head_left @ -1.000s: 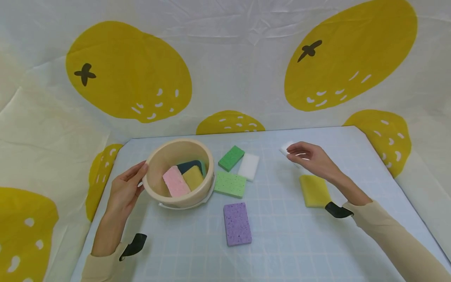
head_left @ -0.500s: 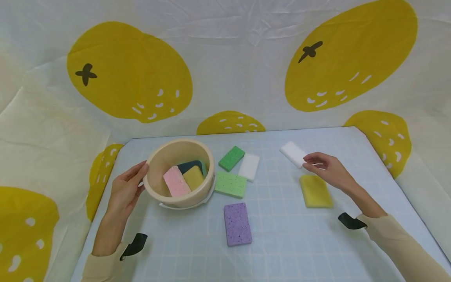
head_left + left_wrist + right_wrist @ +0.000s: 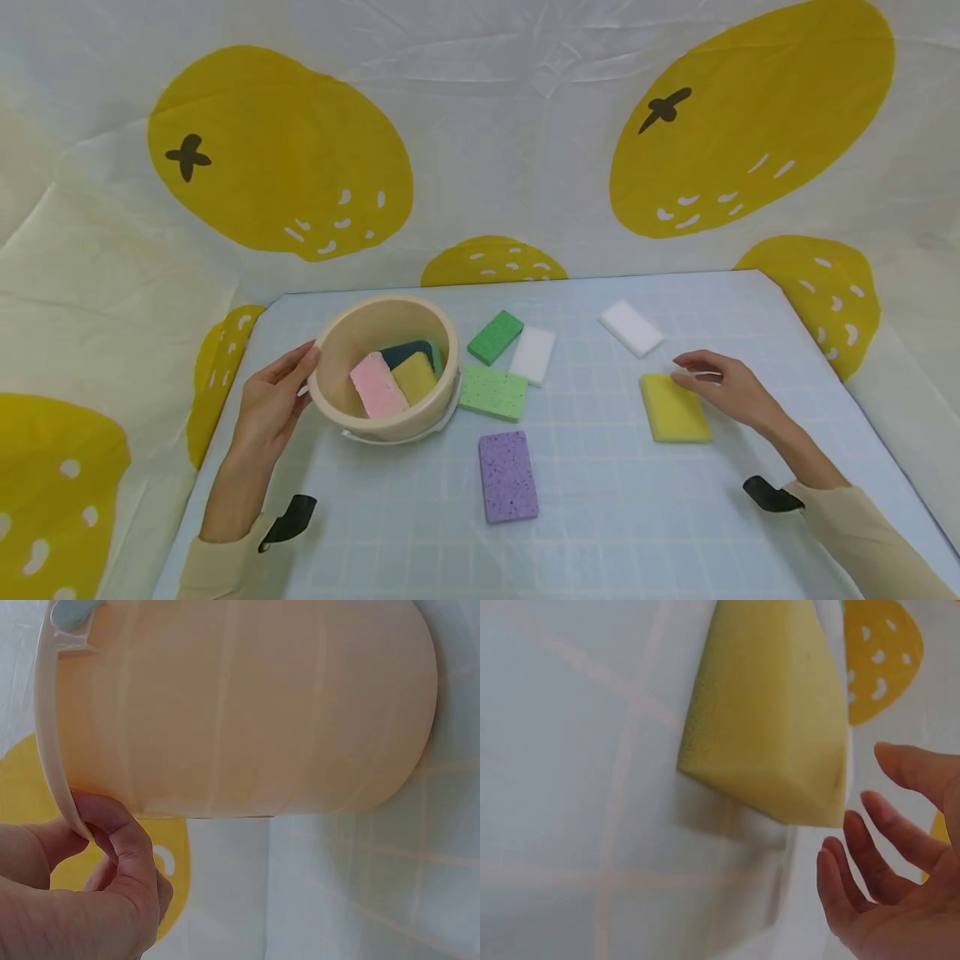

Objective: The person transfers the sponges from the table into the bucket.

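My left hand (image 3: 264,404) pinches the rim of a cream bucket (image 3: 348,335) between thumb and fingers; the left wrist view shows the thumb (image 3: 64,840) inside the rim and curled fingers outside. Inside the bucket lie a pink sponge (image 3: 378,387), a yellow sponge (image 3: 413,379) and a dark blue piece (image 3: 401,354), with a green edge partly hidden. My right hand (image 3: 731,390) hovers at the upper right corner of another yellow sponge (image 3: 677,417), fingers loosely bent and holding nothing. In the right wrist view, a small gap separates the fingertips (image 3: 853,817) from this sponge.
Right of the bucket lie a dark green sponge (image 3: 495,337), a white sponge (image 3: 533,354) and a light green sponge (image 3: 492,392). A purple sponge (image 3: 508,477) is nearer the front. Another white sponge (image 3: 632,329) lies farther right. A lemon-print sheet (image 3: 517,167) rises behind the table.
My right hand has let go of the right-hand white sponge, which now lies flat, and has moved right and nearer to the yellow sponge. The left hand has stayed on the bucket.
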The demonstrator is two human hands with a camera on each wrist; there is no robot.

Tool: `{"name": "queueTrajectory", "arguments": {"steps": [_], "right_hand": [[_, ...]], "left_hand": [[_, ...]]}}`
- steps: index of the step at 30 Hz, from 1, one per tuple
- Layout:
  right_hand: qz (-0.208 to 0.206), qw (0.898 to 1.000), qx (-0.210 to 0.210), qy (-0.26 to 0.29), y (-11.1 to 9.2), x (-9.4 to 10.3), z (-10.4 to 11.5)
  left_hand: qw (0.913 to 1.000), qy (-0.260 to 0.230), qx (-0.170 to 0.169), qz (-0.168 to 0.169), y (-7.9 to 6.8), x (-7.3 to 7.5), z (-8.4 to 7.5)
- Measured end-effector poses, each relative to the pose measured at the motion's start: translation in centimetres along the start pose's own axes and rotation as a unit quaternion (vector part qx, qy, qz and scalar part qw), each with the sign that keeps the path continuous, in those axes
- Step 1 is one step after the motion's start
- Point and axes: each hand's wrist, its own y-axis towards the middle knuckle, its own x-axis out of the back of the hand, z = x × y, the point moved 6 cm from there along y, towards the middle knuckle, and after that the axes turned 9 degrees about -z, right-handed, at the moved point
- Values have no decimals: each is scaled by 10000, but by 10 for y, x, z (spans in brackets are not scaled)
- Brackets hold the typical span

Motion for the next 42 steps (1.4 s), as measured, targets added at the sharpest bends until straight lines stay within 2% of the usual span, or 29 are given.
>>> {"name": "queueTrajectory", "arguments": {"steps": [7,14,18,30,42], "right_hand": [[67,9998,131,-163,-7,-2,-13],[292,9994,-100,-183,-13,-3,-21],[336,9992,-87,-220,-14,-3,-21],[503,9984,-151,-205,-11,3,-9],[549,9981,-4,283,-5,18,15]], "left_hand": [[9999,93,35,-41,0,1,1],[9999,114,21,-10,-1,1,1],[10000,62,-17,36,-1,1,1],[10000,45,-46,15,0,1,1],[10000,23,-63,18,-1,0,0]]}}
